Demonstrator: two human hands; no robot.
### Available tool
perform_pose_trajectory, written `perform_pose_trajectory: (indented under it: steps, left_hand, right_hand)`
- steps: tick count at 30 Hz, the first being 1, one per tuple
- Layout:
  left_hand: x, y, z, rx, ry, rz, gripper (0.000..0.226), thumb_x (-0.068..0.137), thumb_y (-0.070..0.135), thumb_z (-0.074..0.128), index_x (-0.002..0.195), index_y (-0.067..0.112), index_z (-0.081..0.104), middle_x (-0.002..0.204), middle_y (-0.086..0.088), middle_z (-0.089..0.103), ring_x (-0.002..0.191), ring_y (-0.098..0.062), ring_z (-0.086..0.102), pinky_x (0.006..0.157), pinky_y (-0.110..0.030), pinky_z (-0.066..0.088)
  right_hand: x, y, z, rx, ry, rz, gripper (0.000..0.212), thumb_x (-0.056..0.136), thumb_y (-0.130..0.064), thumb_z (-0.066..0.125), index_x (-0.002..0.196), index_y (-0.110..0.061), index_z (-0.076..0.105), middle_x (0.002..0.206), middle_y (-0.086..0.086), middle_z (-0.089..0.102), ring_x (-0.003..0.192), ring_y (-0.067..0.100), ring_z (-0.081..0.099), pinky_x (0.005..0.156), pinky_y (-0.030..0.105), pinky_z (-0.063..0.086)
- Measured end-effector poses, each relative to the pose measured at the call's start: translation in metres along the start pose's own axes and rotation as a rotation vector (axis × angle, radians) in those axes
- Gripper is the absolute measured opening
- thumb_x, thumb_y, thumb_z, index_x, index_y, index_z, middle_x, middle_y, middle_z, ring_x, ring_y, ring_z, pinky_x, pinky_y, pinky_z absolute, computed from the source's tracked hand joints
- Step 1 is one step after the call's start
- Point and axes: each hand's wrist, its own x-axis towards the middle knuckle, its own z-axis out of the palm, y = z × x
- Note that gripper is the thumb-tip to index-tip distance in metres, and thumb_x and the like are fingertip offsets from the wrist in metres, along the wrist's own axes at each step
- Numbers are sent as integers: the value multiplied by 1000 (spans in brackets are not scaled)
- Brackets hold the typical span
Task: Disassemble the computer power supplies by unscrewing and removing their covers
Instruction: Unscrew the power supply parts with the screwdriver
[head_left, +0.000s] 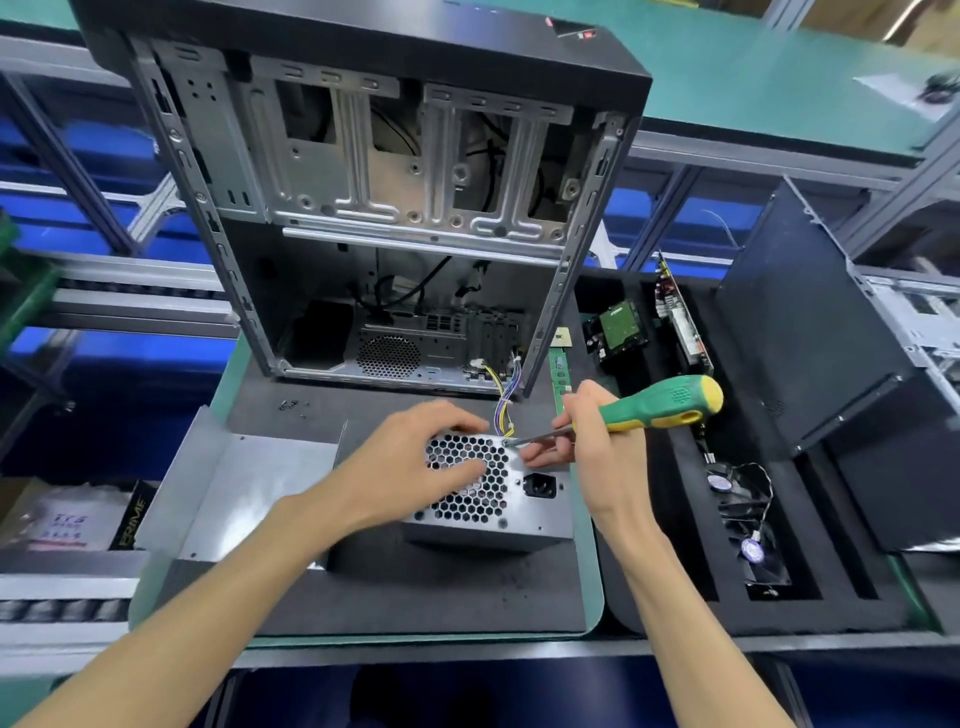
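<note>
A workbench with a green top carries a dark foam mat (415, 587) across the middle and lower part of the frame, with blue bins and grey metal racking blurred behind it.

Filling the upper centre, an opened computer case (384, 208) stands with its bare metal interior facing the camera, loose cables and a round vent grille showing low inside. At the right, a black foam tray (810, 613) holds a dark side panel (810, 343), a circuit board standing on edge, a drive and small fans in its slots. At lower left a flat grey sheet-metal cover (244, 493) lies on the mat.

The power supply (498, 499) sits at lower centre on the mat, just beside that cover: a grey metal box, its facing side showing a honeycomb fan grille and a black mains socket to the right of it. A bundle of yellow and purple wires (506, 400) rises from its far edge toward the case.

The left hand (415, 457) rests spread over the grille, fingers curved onto the box, steadying it. The right hand (597, 441) grips a green-and-yellow screwdriver (654, 408), its tip set at the grille's upper right corner.

A few loose screws (290, 405) lie on the mat at centre left.
</note>
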Motion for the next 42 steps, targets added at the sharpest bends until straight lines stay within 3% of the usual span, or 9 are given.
perform_pose_trajectory:
  steps: [11,18,23,26,29,33,36,40,42]
  left_hand:
    - [4,-10,9,34,-10,-6,41,84,43,73,124,36,65,106,32,61,113,4,51,97,-18,38]
    - [5,4,0,73,-86,-30,45,88,36,72,132,30,59,116,26,58,114,9,50,104,-30,42]
    - [17,69,-55,-141,102,330,62,93,15,64,149,23,39,142,11,50,126,-11,54,104,-25,45]
    - [29,108,-81,158,-48,553,49,95,12,63,143,21,52,136,9,54,123,-8,54,104,-25,43]
    - [38,127,-92,480,-88,507,28,97,29,59,122,23,70,109,5,61,94,-9,58,85,-29,49]
    - [48,136,-90,982,8,350,69,90,66,15,97,17,64,74,3,53,69,-21,54,58,-34,41]
    - [48,139,-91,1246,45,320,106,71,64,-34,98,18,58,64,0,41,59,-24,46,46,-29,21]
    - [39,130,-91,783,-87,296,39,96,57,38,120,30,54,115,8,48,81,-11,58,66,-30,46]
    - [37,132,-95,697,-170,296,26,94,35,56,119,29,57,113,8,48,84,-13,57,74,-31,47]
  right_hand:
    - [13,-11,9,-290,-49,-83,38,93,-23,54,57,-29,47,49,7,57,53,27,71,48,30,54]
    - [29,-27,22,-673,-177,-134,37,90,-34,50,70,-4,47,57,20,62,53,27,70,63,52,59]
    - [43,-39,23,-853,-469,-159,33,95,-31,59,74,-7,54,64,10,64,69,34,67,67,48,57]
    - [48,-41,22,-894,-605,-196,25,97,-25,60,84,-4,58,73,13,63,75,35,65,69,50,55]
    - [53,-40,14,-786,-671,-211,22,99,-28,65,80,-19,57,68,6,56,63,25,52,67,44,54]
    - [40,-29,10,-569,-542,-327,24,92,-39,76,109,-26,66,99,3,65,82,14,60,71,26,51]
    - [27,-21,18,-211,-432,-280,24,93,-30,74,109,-17,65,94,7,73,86,24,73,86,49,57]
    - [26,-14,18,-73,-485,-254,12,100,-25,65,111,-24,69,96,11,77,87,53,68,81,75,48]
    - [25,-14,14,-130,-531,-292,20,99,-34,65,118,-30,65,106,2,76,97,41,69,89,63,53]
